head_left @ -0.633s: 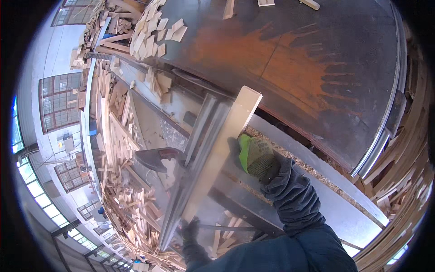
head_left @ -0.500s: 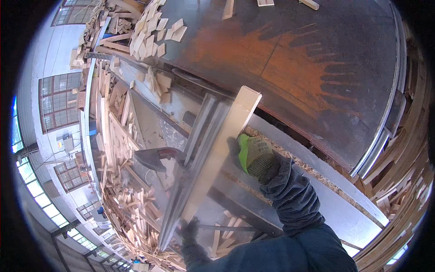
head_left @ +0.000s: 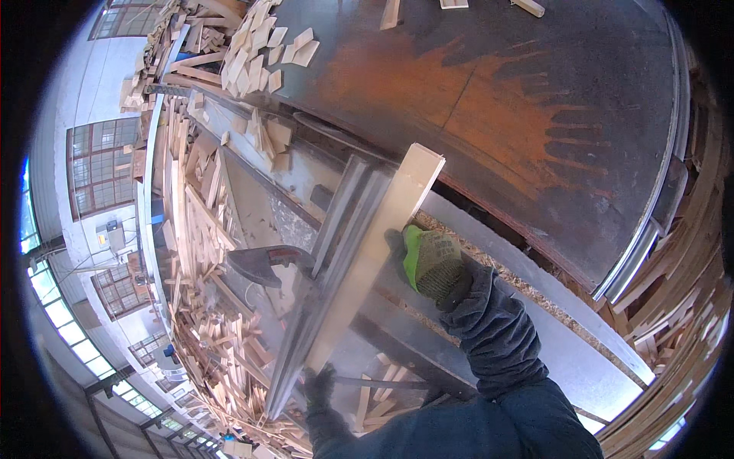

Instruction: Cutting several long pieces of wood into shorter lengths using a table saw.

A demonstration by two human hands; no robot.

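A long pale wooden board (head_left: 365, 264) lies slantwise along a grey metal fence (head_left: 321, 287) on the machine table. My right hand (head_left: 434, 262), in a grey and bright green glove, is closed against the board's right edge, its fingertips partly hidden in shadow. Down at the board's near end, my left hand (head_left: 319, 385) in a dark glove has its fingers bent around the wood. Left of the fence a dark curved guard (head_left: 264, 266) sticks out.
A large dark steel plate (head_left: 581, 84) with an orange rust patch spans the far right. Small offcuts (head_left: 252, 53) are heaped at its left corner. Scrap wood (head_left: 229, 348) piles up on the left, and long strips (head_left: 680, 268) are stacked at right. Pale metal table (head_left: 535, 336) has sawdust-filled slots.
Almost nothing differs. The view has shifted very slightly; both hands keep their places on the board, which lies along the fence as before.
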